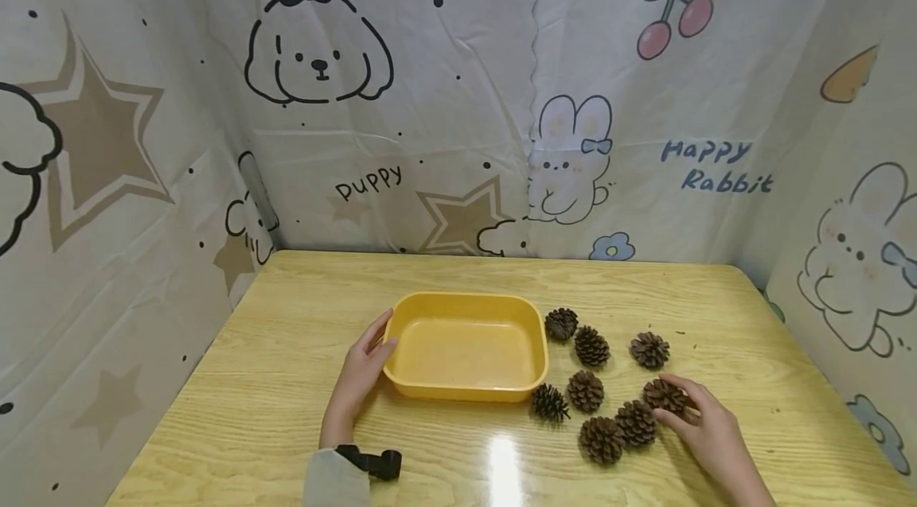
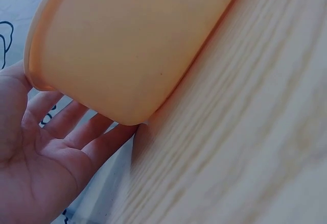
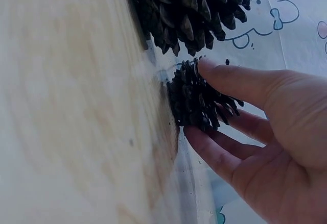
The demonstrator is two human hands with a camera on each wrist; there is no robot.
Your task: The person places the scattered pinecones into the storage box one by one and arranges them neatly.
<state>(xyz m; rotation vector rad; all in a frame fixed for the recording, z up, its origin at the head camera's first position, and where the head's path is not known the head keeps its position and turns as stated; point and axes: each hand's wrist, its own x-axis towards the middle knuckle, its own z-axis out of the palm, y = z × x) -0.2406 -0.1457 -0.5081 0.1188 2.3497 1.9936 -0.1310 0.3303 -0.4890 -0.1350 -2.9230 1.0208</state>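
A shallow yellow plastic tray [image 1: 469, 352] lies on the table with nothing in it. My left hand [image 1: 364, 370] holds its left end, thumb at the rim and fingers along the outer wall; the left wrist view shows the fingers reaching round the tray's end. With thumb and fingertips on opposite sides, my right hand [image 1: 711, 426] grips a brown pine cone [image 3: 190, 99] at the right of a loose group. Right beside that cone sit another pine cone [image 1: 635, 423] and a larger pine cone [image 1: 602, 441].
More pine cones lie between the tray and my right hand, including a dark pine cone [image 1: 549, 403] at the tray's front right corner and a pine cone [image 1: 649, 349] farther back. The wood-grain table [image 1: 236, 411] ends at a printed cloth [image 1: 458, 93] behind and at both sides.
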